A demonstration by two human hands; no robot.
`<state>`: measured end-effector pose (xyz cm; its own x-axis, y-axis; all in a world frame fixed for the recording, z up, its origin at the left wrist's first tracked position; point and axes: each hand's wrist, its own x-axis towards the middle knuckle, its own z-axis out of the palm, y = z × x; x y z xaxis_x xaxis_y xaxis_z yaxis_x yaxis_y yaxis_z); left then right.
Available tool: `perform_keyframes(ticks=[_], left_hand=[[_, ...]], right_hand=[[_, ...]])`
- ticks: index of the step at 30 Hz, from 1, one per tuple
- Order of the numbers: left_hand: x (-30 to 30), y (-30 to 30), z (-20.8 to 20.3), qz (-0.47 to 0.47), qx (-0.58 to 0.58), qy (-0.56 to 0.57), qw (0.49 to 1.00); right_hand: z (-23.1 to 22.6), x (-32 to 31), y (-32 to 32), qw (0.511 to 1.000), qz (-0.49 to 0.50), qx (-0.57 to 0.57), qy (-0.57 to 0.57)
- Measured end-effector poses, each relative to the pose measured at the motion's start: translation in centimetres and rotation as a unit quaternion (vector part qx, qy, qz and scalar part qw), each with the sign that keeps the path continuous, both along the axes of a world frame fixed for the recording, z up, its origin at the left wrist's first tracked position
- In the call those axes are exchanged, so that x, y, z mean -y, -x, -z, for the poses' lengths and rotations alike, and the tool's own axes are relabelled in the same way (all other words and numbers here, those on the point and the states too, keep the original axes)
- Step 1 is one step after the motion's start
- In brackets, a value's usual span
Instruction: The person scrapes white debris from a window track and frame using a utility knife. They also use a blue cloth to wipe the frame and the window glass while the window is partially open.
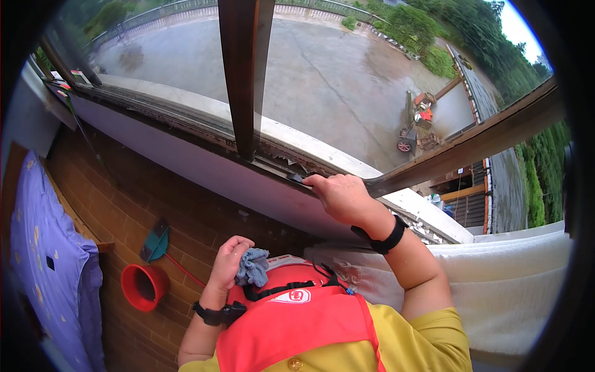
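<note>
My left hand [228,263] is closed on a crumpled blue-grey cloth [252,266], held low in front of my red apron [291,328]. Farther forward, my right hand [343,197] reaches over the window sill, its fingers bent at the window track [279,162]. A small dark grey object [295,178] sticks out at those fingertips; its kind is too small to make out. The track looks dirty, with pale flaking bits along it. Just left of my right hand stands the dark brown upright [246,80] of the window frame.
A red bucket [160,280] stands on the brown floor at left, beside a teal dustpan [156,240] with a red handle. A bed with a purple cover [49,248] is at far left. White curtain [514,279] hangs at right. Outside lies a wet concrete yard [322,74].
</note>
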<state>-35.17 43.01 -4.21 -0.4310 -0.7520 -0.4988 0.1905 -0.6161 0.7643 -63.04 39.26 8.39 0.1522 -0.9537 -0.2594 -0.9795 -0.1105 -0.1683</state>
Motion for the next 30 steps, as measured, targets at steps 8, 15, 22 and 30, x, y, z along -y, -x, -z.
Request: perform_keyframes(ticks=[8, 15, 22, 30], left_hand=[[0.2, -0.2, 0.6, -0.003, 0.000, -0.013, 1.000], [0.5, -0.1, 0.3, -0.001, 0.011, 0.025, 1.000], [1.2, 0.0, -0.3, 0.007, 0.019, 0.021, 1.000], [1.6, -1.3, -0.3, -0.002, 0.025, 0.029, 0.999]], right_hand=[[-4.9, -3.7, 1.1, 0.992, 0.026, 0.098, 0.071], [0.9, 3.2, -6.4, 0.974, -0.014, 0.178, 0.140], [4.9, 9.2, -12.4, 0.980, -0.037, 0.093, 0.172], [-0.1, 5.3, -9.9, 0.997, -0.014, -0.056, 0.052]])
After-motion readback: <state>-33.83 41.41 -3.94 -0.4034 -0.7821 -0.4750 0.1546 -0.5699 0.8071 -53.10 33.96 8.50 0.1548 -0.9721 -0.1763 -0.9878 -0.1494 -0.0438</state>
